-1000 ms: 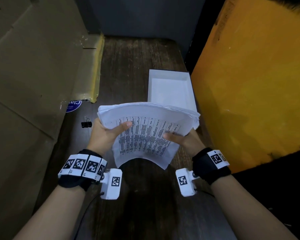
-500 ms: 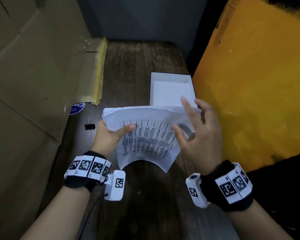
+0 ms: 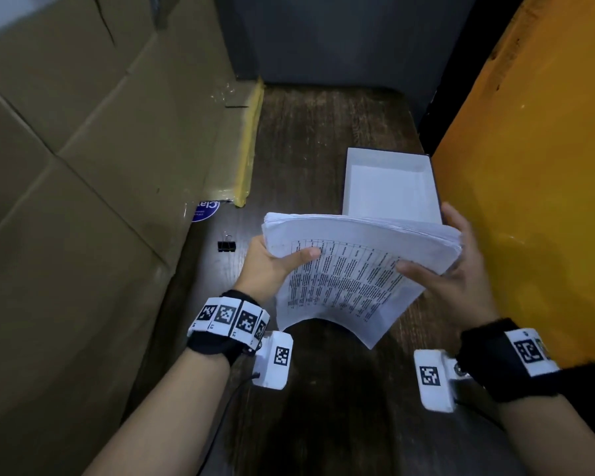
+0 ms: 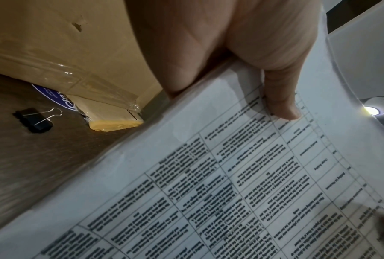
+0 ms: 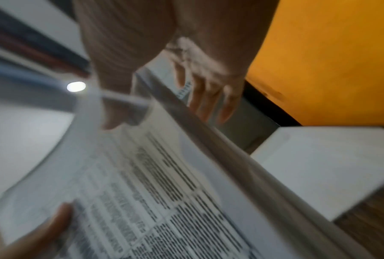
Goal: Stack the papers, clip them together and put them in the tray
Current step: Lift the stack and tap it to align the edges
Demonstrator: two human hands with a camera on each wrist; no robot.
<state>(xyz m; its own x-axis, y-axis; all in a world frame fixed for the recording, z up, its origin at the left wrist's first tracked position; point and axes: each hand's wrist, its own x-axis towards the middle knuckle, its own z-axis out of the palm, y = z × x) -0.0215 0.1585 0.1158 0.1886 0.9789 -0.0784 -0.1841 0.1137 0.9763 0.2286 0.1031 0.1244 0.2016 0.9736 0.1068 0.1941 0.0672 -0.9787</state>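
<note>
Paper stack held in the air in both my hands, binder clip lying off to my left.

The papers [image 3: 354,266] bow above the desk [image 3: 323,139], long edge running left to right; my left hand [image 3: 272,266] and right hand [image 3: 461,269] each grasp an end. The binder clip [image 3: 226,246] lies on the desk just beside my left hand, so I judge that hand nearer. The tray [image 3: 392,159] sits beyond the stack.

The papers [image 3: 354,269], a thick white stack with a printed table on the top sheet, are held above the table, bowed upward with their near edge drooping. The white tray [image 3: 390,185] (a shallow open box) lies flat just beyond them. The black binder clip [image 3: 226,245] lies well left of the stack.
</note>
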